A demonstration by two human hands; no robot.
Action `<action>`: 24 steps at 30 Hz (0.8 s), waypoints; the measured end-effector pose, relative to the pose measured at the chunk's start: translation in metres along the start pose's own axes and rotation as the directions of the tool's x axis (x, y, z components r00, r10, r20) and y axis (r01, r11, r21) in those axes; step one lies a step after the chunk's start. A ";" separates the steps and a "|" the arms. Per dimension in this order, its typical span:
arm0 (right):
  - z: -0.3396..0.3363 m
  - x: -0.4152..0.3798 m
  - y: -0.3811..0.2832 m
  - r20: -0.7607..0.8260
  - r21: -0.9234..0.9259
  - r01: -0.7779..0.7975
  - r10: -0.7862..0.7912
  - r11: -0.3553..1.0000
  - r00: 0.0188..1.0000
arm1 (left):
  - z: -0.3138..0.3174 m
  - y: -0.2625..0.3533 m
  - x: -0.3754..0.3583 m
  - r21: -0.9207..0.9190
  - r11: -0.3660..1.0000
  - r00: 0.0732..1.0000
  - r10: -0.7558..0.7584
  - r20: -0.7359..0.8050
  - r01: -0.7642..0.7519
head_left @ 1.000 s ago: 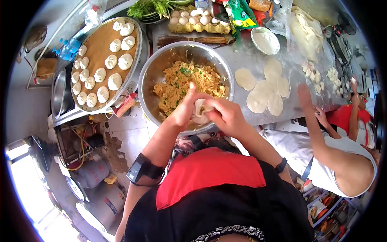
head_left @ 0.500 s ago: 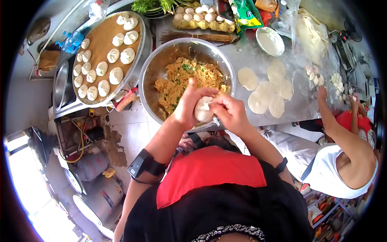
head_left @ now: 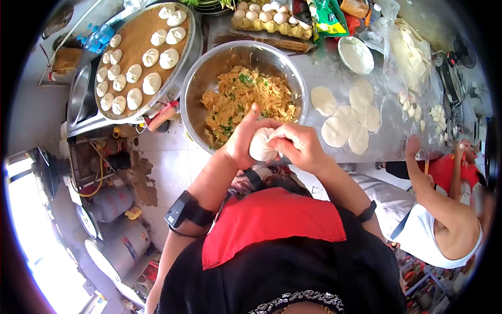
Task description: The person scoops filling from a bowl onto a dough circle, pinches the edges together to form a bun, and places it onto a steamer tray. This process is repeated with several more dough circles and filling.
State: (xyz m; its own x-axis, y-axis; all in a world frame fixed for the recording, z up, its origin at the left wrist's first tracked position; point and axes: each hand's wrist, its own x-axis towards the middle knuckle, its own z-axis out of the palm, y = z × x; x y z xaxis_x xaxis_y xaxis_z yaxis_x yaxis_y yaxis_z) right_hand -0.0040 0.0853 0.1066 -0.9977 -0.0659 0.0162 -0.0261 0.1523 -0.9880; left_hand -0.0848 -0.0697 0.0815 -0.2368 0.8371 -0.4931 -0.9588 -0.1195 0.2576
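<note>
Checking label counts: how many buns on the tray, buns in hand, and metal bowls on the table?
buns on tray: 17
held bun, between left hand and right hand: 1
metal bowls, filling bowl and flour bowl: 2
Total: 20

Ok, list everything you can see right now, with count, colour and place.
bun: one, white, held in both hands in front of the bowl
bowl: one, steel, centre, holding orange-yellow shredded filling
tray: one, round, brown, upper left, about seventeen white finished buns
dough rounds: about six, white, flat on the table right of the bowl
egg carton: one, yellow, pale eggs, top
small dish: one, white contents, upper right
co-worker: one, white top, right edge
gas cylinders: grey, on the floor lower left
left hand: cupping the bun
right hand: pinching the bun's top
</note>
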 end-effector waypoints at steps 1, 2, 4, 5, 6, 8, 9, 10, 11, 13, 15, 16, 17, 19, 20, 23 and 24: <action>0.002 0.001 0.005 -0.084 0.032 0.005 -0.003 0.999 0.996 | 0.019 0.002 -0.010 -0.032 0.997 0.996 0.069 -0.050 -0.070; 0.000 -0.001 0.001 -0.105 0.175 -0.111 0.131 0.978 0.986 | 0.028 -0.001 -0.016 -0.059 0.988 0.986 0.133 -0.104 -0.140; -0.003 -0.001 0.010 -0.126 0.087 -0.051 0.062 0.995 0.990 | 0.018 -0.013 -0.013 -0.008 0.957 0.951 0.288 -0.111 -0.290; -0.005 -0.002 0.011 -0.093 0.003 0.005 -0.004 1.000 0.996 | -0.002 -0.024 -0.004 0.048 0.939 0.934 0.344 -0.095 -0.341; -0.005 -0.002 0.012 -0.053 -0.077 0.064 -0.068 0.995 0.996 | -0.009 -0.028 0.000 0.103 0.915 0.913 0.399 -0.077 -0.391; -0.006 0.000 0.008 -0.002 -0.168 0.121 -0.123 0.978 0.992 | -0.020 -0.031 0.007 0.044 0.931 0.926 0.365 -0.097 -0.362; -0.007 0.002 -0.001 0.002 -0.183 0.110 -0.112 0.977 0.994 | -0.017 -0.028 0.004 0.021 0.944 0.937 0.330 -0.114 -0.330; -0.007 0.002 -0.007 0.007 -0.197 0.099 -0.099 0.975 0.995 | -0.015 -0.027 0.002 -0.004 0.955 0.947 0.294 -0.129 -0.297; -0.007 0.004 -0.008 0.065 -0.228 0.128 -0.116 0.965 0.991 | -0.016 -0.026 0.000 -0.048 0.969 0.963 0.235 -0.133 -0.243; -0.010 0.013 -0.009 0.184 -0.285 0.199 -0.150 0.938 0.971 | -0.019 -0.019 -0.003 -0.131 0.982 0.984 0.122 -0.126 -0.138; -0.009 0.020 -0.008 0.292 -0.349 0.257 -0.156 0.901 0.944 | -0.022 -0.015 -0.001 -0.204 0.978 0.983 -0.004 -0.184 -0.035; -0.007 0.023 -0.008 0.345 -0.377 0.285 -0.152 0.881 0.926 | -0.024 -0.012 -0.004 -0.181 0.984 0.989 -0.030 -0.145 0.003; -0.003 0.026 -0.010 0.360 -0.378 0.242 -0.099 0.894 0.928 | -0.025 -0.008 -0.007 -0.156 0.987 0.993 -0.056 -0.106 0.039; 0.005 0.034 -0.011 0.355 -0.371 0.189 -0.050 0.909 0.934 | -0.033 0.000 -0.013 -0.117 0.990 0.994 -0.091 -0.056 0.084; 0.010 0.039 -0.011 0.353 -0.367 0.164 -0.026 0.916 0.935 | -0.034 0.006 -0.018 -0.121 0.989 0.994 -0.092 -0.059 0.084; 0.035 0.057 -0.011 0.328 -0.392 0.192 -0.059 0.900 0.943 | -0.042 0.026 -0.034 -0.200 0.980 0.998 -0.021 -0.054 0.010; 0.045 0.065 -0.012 0.313 -0.392 0.190 -0.063 0.900 0.948 | -0.051 0.031 -0.037 -0.244 0.969 0.999 0.026 -0.038 -0.034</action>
State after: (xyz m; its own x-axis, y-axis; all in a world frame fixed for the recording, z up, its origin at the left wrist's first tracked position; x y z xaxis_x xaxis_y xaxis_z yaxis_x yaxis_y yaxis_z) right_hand -0.0658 0.0344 0.1128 -0.9240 -0.3812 0.0297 -0.2374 0.5112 -0.8261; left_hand -0.1142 -0.1315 0.0652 -0.2670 0.8130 -0.5174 -0.9595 -0.2743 0.0641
